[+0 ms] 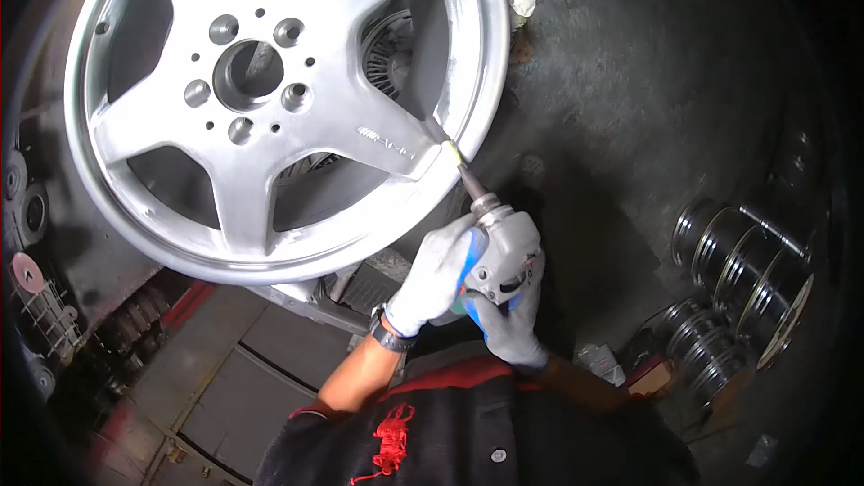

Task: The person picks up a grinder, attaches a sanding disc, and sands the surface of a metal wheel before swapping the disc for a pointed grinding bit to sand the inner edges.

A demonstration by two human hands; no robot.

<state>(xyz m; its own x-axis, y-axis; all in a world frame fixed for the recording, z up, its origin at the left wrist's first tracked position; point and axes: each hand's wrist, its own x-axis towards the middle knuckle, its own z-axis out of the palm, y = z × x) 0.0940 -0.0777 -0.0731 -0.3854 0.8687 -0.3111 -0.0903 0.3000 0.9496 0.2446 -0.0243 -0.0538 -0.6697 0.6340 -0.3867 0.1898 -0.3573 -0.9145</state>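
Note:
A large silver alloy wheel (328, 31) with five spokes lies face up at upper left. Raised lettering marks its lower right spoke. My left hand (435, 272), in a white and blue glove, is closed around the near side of a grey die grinder (511, 243). Gripping the tool's lower right side is my right hand (513, 328), in a grey and blue glove. The grinder's narrow shaft points up and left, its tip at the spoke's outer end, beside the wheel's lip. Whether the tip touches metal is hard to tell.
Several shiny wheel rims (720, 252) are stacked on the floor at right. Another wire-spoked wheel (389, 54) shows beneath the silver one. At far left stands a rack (56, 315) with discs and parts. A crumpled clear wrapper (598, 363) lies near my right arm.

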